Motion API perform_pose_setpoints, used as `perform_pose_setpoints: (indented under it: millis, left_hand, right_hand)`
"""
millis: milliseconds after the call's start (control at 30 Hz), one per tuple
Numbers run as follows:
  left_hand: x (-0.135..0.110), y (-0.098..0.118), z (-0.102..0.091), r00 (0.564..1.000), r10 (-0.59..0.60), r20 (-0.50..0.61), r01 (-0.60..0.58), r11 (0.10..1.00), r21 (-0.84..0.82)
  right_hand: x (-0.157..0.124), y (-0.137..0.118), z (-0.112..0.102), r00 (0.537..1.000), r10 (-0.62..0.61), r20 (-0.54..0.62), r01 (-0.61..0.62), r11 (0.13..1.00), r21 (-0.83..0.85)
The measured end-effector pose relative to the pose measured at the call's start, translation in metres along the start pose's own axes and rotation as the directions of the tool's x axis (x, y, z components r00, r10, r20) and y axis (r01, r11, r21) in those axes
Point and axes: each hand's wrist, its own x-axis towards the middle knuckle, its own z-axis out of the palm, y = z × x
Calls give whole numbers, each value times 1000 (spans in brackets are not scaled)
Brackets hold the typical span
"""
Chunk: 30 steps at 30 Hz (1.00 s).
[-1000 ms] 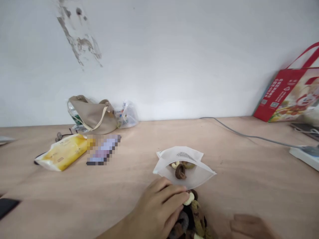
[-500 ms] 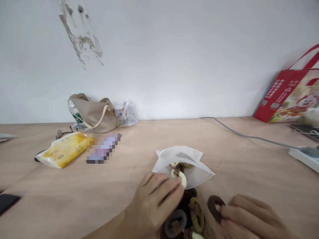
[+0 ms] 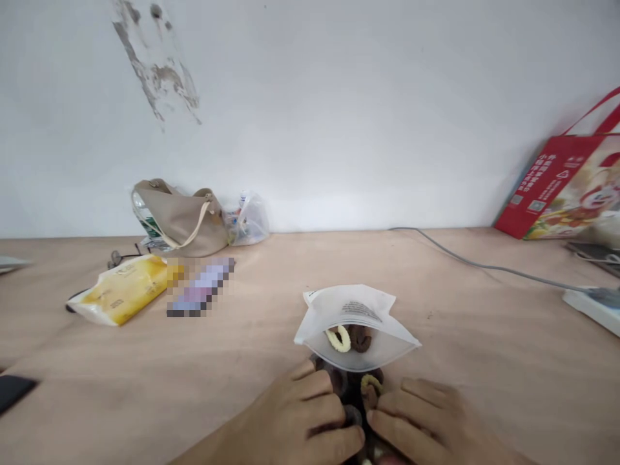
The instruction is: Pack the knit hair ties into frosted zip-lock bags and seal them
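Observation:
Near the front of the table lies a white frosted zip bag, its mouth gaping toward me. Inside it show a cream fuzzy hair tie and a dark brown hair tie. Below the bag is a pile of dark hair ties, partly covered by my hands. My left hand is curled over the pile, closed on a grey hair tie. Bent fingers of my right hand touch the pile beside an olive hair tie; what they pinch is hidden.
A yellow tissue pack and a blurred-out phone lie to the left. Behind them stand a beige handbag and a small plastic bag. To the right are a grey cable, a white power strip and a red carrier bag.
The cream hair tie has left my left hand and lies in the bag. My right hand has moved left onto the pile, without the brown hair tie visible in it. My left hand has drawn back.

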Motion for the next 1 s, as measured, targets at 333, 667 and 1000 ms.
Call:
perform_pose_setpoints:
  millis: [333,667,1000]
  left_hand:
    - [5,-1,9,977,-69,-203,104,981,165]
    - [3,-4,27,949,-205,-241,284,888,361]
    - [-4,-6,12,905,-223,-361,315,923,220]
  right_hand:
    - [4,2,-6,994,44,-97,-61,982,-178]
    - [-3,11,6,988,151,-45,-157,929,-336]
    - [-18,33,5,979,200,-23,-194,902,-385]
